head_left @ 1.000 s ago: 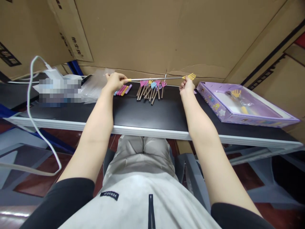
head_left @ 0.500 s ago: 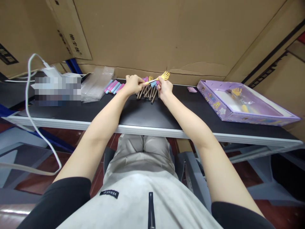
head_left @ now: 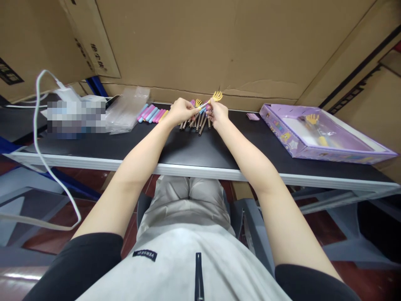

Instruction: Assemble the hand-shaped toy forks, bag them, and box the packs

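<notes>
My left hand [head_left: 181, 111] and my right hand [head_left: 216, 113] are close together above the black table [head_left: 188, 146], both pinched on one small telescopic scratcher with a yellow hand-shaped head [head_left: 216, 96]. Its rod is pushed in short, and the yellow head sticks up just above my right hand. Under my hands lies a bunch of several similar scratchers [head_left: 196, 121] with pink, blue and yellow heads. Several loose coloured grip sleeves [head_left: 152, 113] in pink, blue and yellow lie to the left of my left hand.
A purple toy box [head_left: 322, 133] with a clear window lies at the right of the table. Clear plastic bags [head_left: 127, 109] and a white charger with a cable [head_left: 40, 138] are at the left. Large cardboard boxes [head_left: 200, 46] stand behind. A small pink piece [head_left: 252, 117] lies near the box.
One second ago the scratcher was stretched out long between my hands held far apart. My hands have come together and the rod is now collapsed short.
</notes>
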Demonstrator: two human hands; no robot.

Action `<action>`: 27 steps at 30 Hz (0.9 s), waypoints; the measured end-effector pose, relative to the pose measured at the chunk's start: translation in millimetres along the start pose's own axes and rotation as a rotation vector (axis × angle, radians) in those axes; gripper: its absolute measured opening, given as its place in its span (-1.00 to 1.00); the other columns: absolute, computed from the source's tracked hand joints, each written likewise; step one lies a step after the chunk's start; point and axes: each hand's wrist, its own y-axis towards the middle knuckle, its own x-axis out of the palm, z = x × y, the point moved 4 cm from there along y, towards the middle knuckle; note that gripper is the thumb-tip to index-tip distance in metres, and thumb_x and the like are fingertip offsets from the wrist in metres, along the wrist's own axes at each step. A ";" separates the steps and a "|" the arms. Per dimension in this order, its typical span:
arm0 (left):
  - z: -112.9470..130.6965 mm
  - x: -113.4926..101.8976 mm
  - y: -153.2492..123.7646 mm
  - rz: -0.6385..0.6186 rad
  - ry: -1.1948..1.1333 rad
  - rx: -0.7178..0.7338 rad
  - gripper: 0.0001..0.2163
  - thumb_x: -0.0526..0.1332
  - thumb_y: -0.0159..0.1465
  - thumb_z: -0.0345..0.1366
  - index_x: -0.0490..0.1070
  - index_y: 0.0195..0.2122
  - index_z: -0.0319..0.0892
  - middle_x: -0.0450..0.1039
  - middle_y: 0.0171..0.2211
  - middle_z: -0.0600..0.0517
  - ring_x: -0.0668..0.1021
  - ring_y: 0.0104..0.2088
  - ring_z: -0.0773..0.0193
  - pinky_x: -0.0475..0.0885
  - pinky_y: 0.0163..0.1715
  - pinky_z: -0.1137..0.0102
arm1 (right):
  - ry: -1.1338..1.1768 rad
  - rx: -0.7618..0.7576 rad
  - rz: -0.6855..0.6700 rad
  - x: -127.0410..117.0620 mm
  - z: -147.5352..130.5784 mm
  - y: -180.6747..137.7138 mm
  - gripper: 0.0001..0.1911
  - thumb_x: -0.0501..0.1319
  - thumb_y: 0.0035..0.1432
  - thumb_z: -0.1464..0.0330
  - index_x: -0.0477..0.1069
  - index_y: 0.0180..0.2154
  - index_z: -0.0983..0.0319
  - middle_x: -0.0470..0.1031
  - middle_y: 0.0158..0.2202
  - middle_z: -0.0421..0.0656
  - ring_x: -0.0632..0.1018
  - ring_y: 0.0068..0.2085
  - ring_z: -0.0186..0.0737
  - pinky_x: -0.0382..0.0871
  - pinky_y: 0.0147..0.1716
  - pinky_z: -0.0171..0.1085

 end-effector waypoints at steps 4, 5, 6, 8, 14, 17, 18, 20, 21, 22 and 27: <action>-0.6 6.0 1.5 0.046 0.066 -0.045 -0.76 0.32 0.37 -0.12 0.59 -0.34 -0.17 0.57 -0.47 -0.06 0.61 -0.17 0.05 0.52 0.02 0.25 | -0.118 -0.009 -0.129 9.5 -1.0 -14.6 -0.76 0.24 0.52 0.44 0.41 -0.30 0.24 0.49 -0.45 -0.31 0.47 -0.59 -0.52 0.31 -0.56 -0.51; -1.2 7.1 1.8 0.051 0.080 -0.053 -0.74 0.31 0.38 -0.12 0.58 -0.37 -0.17 0.57 -0.47 -0.06 0.61 -0.17 0.05 0.52 0.02 0.25 | -0.144 -0.017 -0.161 12.2 -0.6 -18.4 -0.78 0.25 0.50 0.47 0.43 -0.29 0.24 0.51 -0.44 -0.30 0.48 -0.59 -0.51 0.34 -0.55 -0.51; -1.9 8.1 2.0 0.051 0.092 -0.060 -0.73 0.29 0.39 -0.13 0.56 -0.40 -0.16 0.57 -0.46 -0.06 0.61 -0.17 0.05 0.52 0.01 0.26 | -0.167 -0.024 -0.185 14.4 0.1 -21.6 -0.79 0.24 0.49 0.50 0.44 -0.29 0.25 0.52 -0.45 -0.30 0.49 -0.59 -0.51 0.35 -0.55 -0.51; -2.9 9.9 2.0 0.045 0.108 -0.067 -0.72 0.27 0.40 -0.16 0.52 -0.44 -0.16 0.57 -0.44 -0.07 0.63 -0.15 0.05 0.52 0.00 0.26 | -0.203 -0.039 -0.211 17.4 1.8 -25.4 -0.80 0.23 0.46 0.55 0.45 -0.28 0.26 0.51 -0.47 -0.31 0.50 -0.58 -0.51 0.35 -0.55 -0.52; -0.3 16.2 -0.7 -0.051 0.100 -0.011 -0.79 0.32 0.35 -0.18 0.54 -0.37 -0.19 0.58 -0.41 -0.05 0.64 -0.18 0.06 0.52 -0.03 0.27 | -0.206 -0.092 -0.170 13.7 5.9 -15.8 -0.79 0.25 0.37 0.59 0.47 -0.34 0.27 0.39 -0.59 -0.33 0.43 -0.60 -0.47 0.23 -0.63 -0.54; 1.1 19.4 -2.9 -0.138 0.075 0.024 -0.74 0.33 0.37 -0.10 0.58 -0.29 -0.21 0.58 -0.43 -0.03 0.64 -0.23 0.08 0.52 -0.06 0.28 | -0.175 -0.107 -0.156 10.6 7.3 -8.2 -0.73 0.27 0.29 0.61 0.42 -0.45 0.26 0.35 -0.61 -0.31 0.38 -0.60 -0.46 0.23 -0.63 -0.52; 1.3 19.6 -3.3 -0.148 0.070 0.029 -0.73 0.32 0.38 -0.09 0.60 -0.26 -0.22 0.58 -0.44 -0.03 0.64 -0.24 0.08 0.52 -0.07 0.28 | -0.169 -0.104 -0.153 9.8 7.6 -6.1 -0.72 0.28 0.26 0.62 0.41 -0.47 0.26 0.36 -0.61 -0.30 0.38 -0.60 -0.45 0.24 -0.62 -0.51; 1.6 19.7 -3.7 -0.158 0.060 0.031 -0.72 0.29 0.40 -0.09 0.63 -0.19 -0.22 0.60 -0.42 -0.03 0.64 -0.25 0.09 0.51 -0.06 0.28 | -0.169 -0.100 -0.140 7.9 6.9 -1.9 -0.73 0.28 0.21 0.64 0.40 -0.48 0.26 0.38 -0.60 -0.28 0.39 -0.59 -0.43 0.23 -0.62 -0.49; 1.8 19.4 -3.5 -0.159 0.059 0.027 -0.72 0.27 0.42 -0.11 0.65 -0.15 -0.23 0.62 -0.41 -0.03 0.64 -0.25 0.09 0.51 -0.05 0.27 | -0.179 -0.102 -0.133 6.6 5.9 0.6 -0.73 0.27 0.21 0.64 0.40 -0.48 0.26 0.38 -0.60 -0.26 0.39 -0.58 -0.42 0.22 -0.62 -0.49; 1.9 18.6 -3.2 -0.152 0.066 0.020 -0.72 0.24 0.43 -0.14 0.65 -0.12 -0.23 0.64 -0.38 -0.05 0.65 -0.23 0.09 0.51 -0.03 0.27 | -0.194 -0.107 -0.124 4.5 4.2 3.6 -0.73 0.26 0.22 0.63 0.40 -0.48 0.26 0.38 -0.60 -0.25 0.39 -0.58 -0.41 0.20 -0.62 -0.49; 2.5 8.1 -0.4 -0.030 0.270 0.009 -0.75 0.20 0.45 -0.25 0.66 -0.03 -0.20 0.71 -0.13 -0.14 0.63 0.09 -0.06 0.39 0.25 0.11 | -0.380 -0.148 -0.010 -24.5 -7.5 32.1 -0.77 0.20 0.24 0.61 0.45 -0.44 0.27 0.35 -0.60 -0.23 0.44 -0.51 -0.34 0.32 -0.54 -0.43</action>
